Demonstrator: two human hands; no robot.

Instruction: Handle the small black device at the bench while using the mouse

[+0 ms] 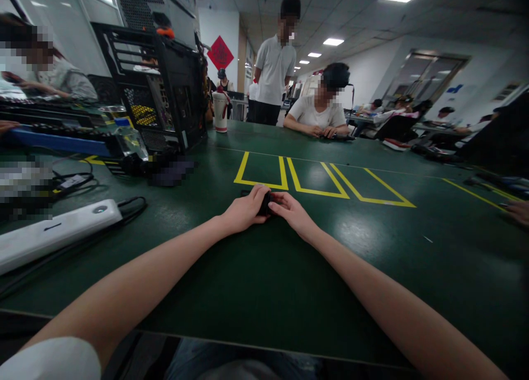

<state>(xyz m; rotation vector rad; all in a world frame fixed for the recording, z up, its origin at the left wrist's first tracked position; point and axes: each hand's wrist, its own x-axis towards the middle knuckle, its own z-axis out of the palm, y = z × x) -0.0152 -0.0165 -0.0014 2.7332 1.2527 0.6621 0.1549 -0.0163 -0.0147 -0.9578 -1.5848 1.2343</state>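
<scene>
A small dark object (265,204) is on the green table in front of me, mostly covered by fingers; its exact kind cannot be made out. My left hand (244,209) is closed over it from the left, fingers across the top and thumb on the near side. From the right, my right hand (292,212) pinches at its end with thumb and fingertips. Just beyond my hands, yellow tape outlines (264,186) mark several boxes on the table.
At left lie a white power strip (61,231) with a black cable and a black open computer case (161,87). A patterned cup (221,112) stands behind it. Across the table sits a person in white (318,112); another person (275,65) stands behind. A hand (518,210) shows at right.
</scene>
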